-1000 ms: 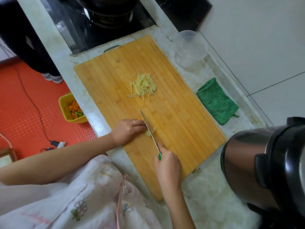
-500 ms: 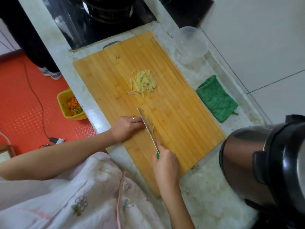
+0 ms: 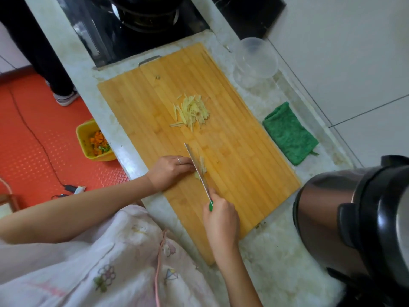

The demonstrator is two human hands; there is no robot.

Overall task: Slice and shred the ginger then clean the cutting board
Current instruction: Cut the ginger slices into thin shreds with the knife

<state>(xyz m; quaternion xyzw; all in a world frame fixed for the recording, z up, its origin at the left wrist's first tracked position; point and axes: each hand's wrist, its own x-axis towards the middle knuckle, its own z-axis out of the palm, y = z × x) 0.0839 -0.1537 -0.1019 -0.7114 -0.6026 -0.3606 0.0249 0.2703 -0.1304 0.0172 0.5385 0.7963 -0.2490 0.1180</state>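
Note:
A bamboo cutting board [image 3: 239, 165] lies on the pale counter. A heap of ginger shreds [image 3: 192, 111] sits near its middle. My right hand [image 3: 221, 220] grips the green handle of a knife [image 3: 198, 171], whose blade stands edge-down on the board. My left hand [image 3: 170, 169] has its fingers curled against the left side of the blade, holding down a small ginger piece [image 3: 197, 175] that is mostly hidden under them. A few fresh strips [image 3: 202, 165] lie just right of the blade.
A green cloth [image 3: 290, 132] lies right of the board, a clear plastic bowl [image 3: 255, 58] at the far right corner. A steel cooker [image 3: 354, 218] stands at the near right. A black stove [image 3: 141, 23] is behind the board. A yellow bin [image 3: 83, 135] with scraps sits on the red floor.
The knife has kept chopping in nearly the same spot beside my left hand, and a few more strips lie to the right of the blade. The camera view shifted slightly.

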